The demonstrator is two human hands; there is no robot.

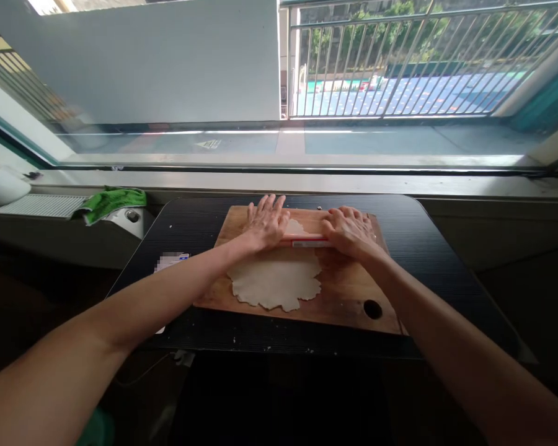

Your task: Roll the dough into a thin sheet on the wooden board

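Note:
A thin, uneven-edged sheet of dough point(274, 279) lies on a wooden cutting board point(344, 291). Across its far part runs a slim rolling pin point(307, 241), pale with red and a whitish label strip. My left hand point(266, 224) rests palm down over the pin's left end, its fingers stretched out and spread past it. Over the right end, my right hand point(349, 230) has its fingers bent around the pin. Both hands cover the pin's ends. A bit of dough shows beyond the pin, between the hands.
The board sits on a black table point(423, 260) scattered with small crumbs. At the left table edge lies a partly blurred packet point(171, 260), half behind my left arm. A green cloth point(114, 201) hangs on a radiator point(51, 204) below the window sill point(242, 181).

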